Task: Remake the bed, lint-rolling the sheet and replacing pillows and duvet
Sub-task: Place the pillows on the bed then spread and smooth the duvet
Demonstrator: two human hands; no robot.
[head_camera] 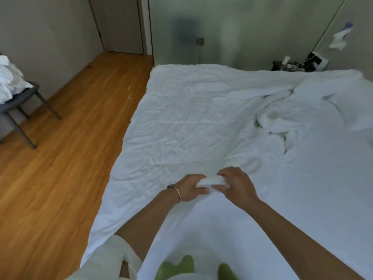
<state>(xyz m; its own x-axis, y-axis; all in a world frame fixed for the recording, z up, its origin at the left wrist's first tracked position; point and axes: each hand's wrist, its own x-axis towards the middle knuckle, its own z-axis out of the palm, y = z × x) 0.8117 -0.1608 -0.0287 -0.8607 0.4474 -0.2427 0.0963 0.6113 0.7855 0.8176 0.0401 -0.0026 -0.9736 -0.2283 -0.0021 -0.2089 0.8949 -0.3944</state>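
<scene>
A white duvet point(191, 118) lies spread over the bed, wrinkled, with a bunched, folded-over area point(292, 122) toward the right. Near the bed's front, my left hand point(189, 187) and my right hand point(238, 184) sit close together, both pinching one raised fold of the duvet's fabric point(210, 181) between fingers and thumb. A bracelet is on my left wrist. No lint roller shows. White bedding, maybe pillows point(10, 77), is piled on a chair at the far left.
A grey chair point(24, 102) stands on the wooden floor point(70, 148) left of the bed. A nightstand with dark clutter and cables point(298, 63) sits behind the bed at the right. A door point(121, 25) is at the back.
</scene>
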